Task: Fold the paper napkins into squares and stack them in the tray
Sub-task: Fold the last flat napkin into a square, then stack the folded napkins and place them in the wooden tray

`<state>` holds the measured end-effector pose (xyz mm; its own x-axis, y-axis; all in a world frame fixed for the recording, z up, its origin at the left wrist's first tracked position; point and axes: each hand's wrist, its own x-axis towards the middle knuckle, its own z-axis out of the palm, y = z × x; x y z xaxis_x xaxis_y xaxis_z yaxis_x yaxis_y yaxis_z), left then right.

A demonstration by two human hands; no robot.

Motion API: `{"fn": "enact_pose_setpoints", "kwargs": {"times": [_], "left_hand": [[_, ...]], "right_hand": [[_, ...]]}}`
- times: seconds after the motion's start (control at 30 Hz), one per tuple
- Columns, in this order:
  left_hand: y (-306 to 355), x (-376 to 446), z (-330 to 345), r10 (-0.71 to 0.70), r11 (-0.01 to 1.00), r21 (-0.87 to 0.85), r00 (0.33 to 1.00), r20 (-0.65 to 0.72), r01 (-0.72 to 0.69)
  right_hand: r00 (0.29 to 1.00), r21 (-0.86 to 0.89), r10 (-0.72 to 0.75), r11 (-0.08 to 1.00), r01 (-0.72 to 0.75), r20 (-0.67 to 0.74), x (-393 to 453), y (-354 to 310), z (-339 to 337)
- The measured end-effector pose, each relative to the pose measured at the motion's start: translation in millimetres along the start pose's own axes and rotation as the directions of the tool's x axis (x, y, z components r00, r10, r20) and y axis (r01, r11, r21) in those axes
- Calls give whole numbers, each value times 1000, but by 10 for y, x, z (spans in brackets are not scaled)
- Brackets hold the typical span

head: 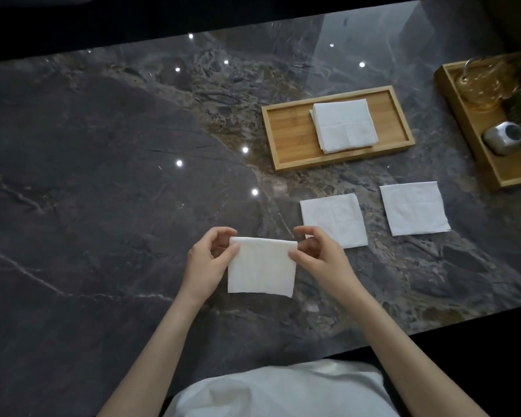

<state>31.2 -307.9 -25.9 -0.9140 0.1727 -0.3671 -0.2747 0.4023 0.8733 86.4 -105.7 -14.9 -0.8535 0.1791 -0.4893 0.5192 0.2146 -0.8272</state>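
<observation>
A folded white paper napkin (261, 266) hangs in front of me above the dark marble table. My left hand (206, 263) pinches its top left corner and my right hand (319, 257) pinches its top right corner. Two more white napkins lie flat on the table to the right, one (334, 219) just beyond my right hand and another (414, 207) further right. A small stack of folded napkins (343, 124) rests in the right half of a shallow wooden tray (286, 130) at the back right.
A second wooden tray (491, 164) at the far right edge holds a glass teapot (478, 82), a small silver container (504, 136) and something green. The table's near edge (403, 335) runs diagonally close to my body.
</observation>
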Motion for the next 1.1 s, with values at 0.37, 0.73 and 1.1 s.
{"fn": "enact_pose_setpoints", "kwargs": {"times": [0.37,0.73,1.1], "left_hand": [[509,232,671,-122,954,-271,992,37,127],[580,478,1195,-163,987,-40,975,-154,158],[618,530,1335,58,962,273,977,-205,0]], "right_hand": [[999,171,2,985,7,-47,188,-124,-896],[993,-22,55,998,-58,-101,652,112,-1236],[991,-189,-79,980,58,-106,781,199,-1260]]}}
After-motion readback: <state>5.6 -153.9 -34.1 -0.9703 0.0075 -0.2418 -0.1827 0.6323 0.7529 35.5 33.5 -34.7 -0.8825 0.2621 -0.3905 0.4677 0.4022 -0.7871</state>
